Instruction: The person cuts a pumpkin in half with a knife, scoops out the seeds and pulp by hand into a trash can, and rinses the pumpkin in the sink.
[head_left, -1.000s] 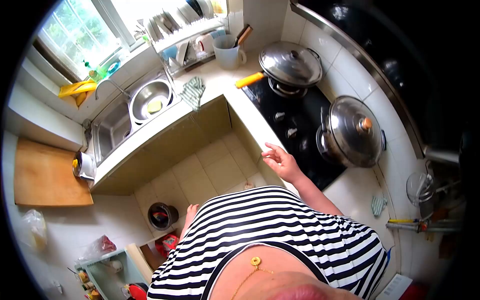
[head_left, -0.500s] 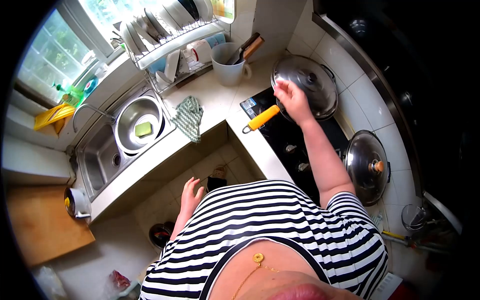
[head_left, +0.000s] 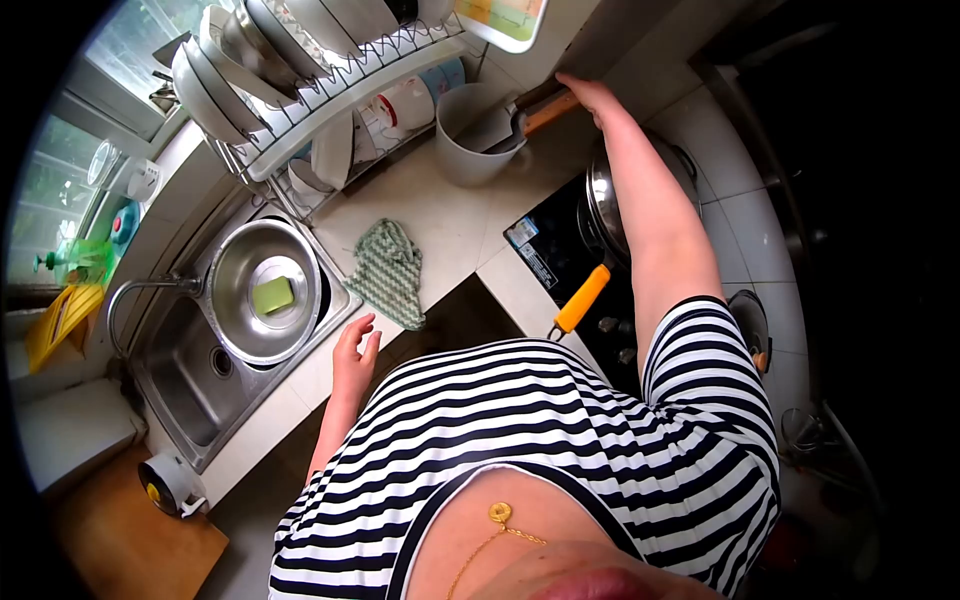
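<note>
My right hand reaches to the wooden handle of a tool standing in the white pitcher. Its fingers are partly hidden at the handle's end, so whether they grip it is unclear. Below that arm lies a lidded pan with a yellow handle on the black stove. My left hand, empty with its fingers apart, hovers by the counter's front edge. Nearest to it is a green-and-white cloth on the counter. A steel basin with a green sponge sits at the sink.
A dish rack full of plates and bowls stands behind the counter. The sink and its faucet are at the left. A white pot-like container stands near the wooden board. Another glass lid shows behind my right arm.
My right hand has gone from above the pan lid to the handles at the pitcher. My left hand has risen to the counter edge. The view has shifted closer to the rack and sink.
</note>
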